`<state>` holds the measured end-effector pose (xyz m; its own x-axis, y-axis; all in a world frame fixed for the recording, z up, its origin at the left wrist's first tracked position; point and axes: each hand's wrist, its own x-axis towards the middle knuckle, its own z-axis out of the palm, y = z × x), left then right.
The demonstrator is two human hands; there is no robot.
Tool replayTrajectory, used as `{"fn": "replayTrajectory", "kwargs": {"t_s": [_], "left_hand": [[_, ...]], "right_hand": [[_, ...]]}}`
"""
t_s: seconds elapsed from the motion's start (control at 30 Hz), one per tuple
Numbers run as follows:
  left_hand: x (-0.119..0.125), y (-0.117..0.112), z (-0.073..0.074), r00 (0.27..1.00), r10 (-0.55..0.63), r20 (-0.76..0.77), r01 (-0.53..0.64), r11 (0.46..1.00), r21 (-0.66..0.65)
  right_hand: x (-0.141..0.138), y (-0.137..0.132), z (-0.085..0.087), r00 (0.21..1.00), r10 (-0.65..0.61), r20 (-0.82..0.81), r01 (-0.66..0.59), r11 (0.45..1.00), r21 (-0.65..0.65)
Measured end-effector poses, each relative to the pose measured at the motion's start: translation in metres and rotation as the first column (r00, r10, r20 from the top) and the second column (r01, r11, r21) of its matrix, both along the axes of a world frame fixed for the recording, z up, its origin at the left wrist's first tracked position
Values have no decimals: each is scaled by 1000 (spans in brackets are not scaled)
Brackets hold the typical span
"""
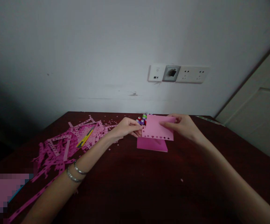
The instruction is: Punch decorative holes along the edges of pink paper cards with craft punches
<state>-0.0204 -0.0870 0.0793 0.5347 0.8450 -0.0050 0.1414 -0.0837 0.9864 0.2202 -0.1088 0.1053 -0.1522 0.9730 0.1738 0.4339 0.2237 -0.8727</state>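
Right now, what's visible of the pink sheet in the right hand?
The pink sheet looks like thin card, roughly four-sided. Small cut-outs, hearts and stars among them, line its near edge, a few more at left. Held up, it overlaps a darker pink piece in view. The right hand pinches its right side, thumb on top; the left hand is at its left edge, grip unclear.

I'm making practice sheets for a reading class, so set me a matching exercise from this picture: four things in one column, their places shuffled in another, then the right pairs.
1. Bracelets
2. Punched card
3. Sockets
4. Strips

A. On the wall
B. Heaped on the table
C. Around the left forearm
D. Held in the right hand

Right pairs: 1-C, 2-D, 3-A, 4-B
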Motion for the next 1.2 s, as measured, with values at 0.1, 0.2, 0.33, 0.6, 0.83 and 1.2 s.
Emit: {"fn": "replayTrajectory", "kwargs": {"t_s": [0.1, 0.2, 0.33, 0.6, 0.83, 1.2], "left_hand": [[-3, 1, 1, 1000, 10, 13, -9, 999, -38], [-2, -1, 0, 999, -30, -10, 30, 997, -68], [2, -3, -3, 998, -60, 18, 61, 996, -68], [1, 2, -4, 994, 22, 108, -13, 996, -92], [1, 7, -6, 973, 163, 162, -144, 982, -124], [19, -11, -7, 993, 78, 93, -81, 996, 26]], "right_hand": [[2, -1, 2, 1000, -18, -19, 18, 1000, 3], [1, -2, 2, 1000, -12, -4, 12, 1000, 15], [-4, -3, 3, 1000, 9, 8, -10, 1000, 14], [4, 1, 2, 1000, -29, -8, 30, 999, 32], [3, 1, 1, 998, -10, -64, 10, 1000, 5], [-23, 5, -22, 957, -53, -285, 129, 958, 255]]}}
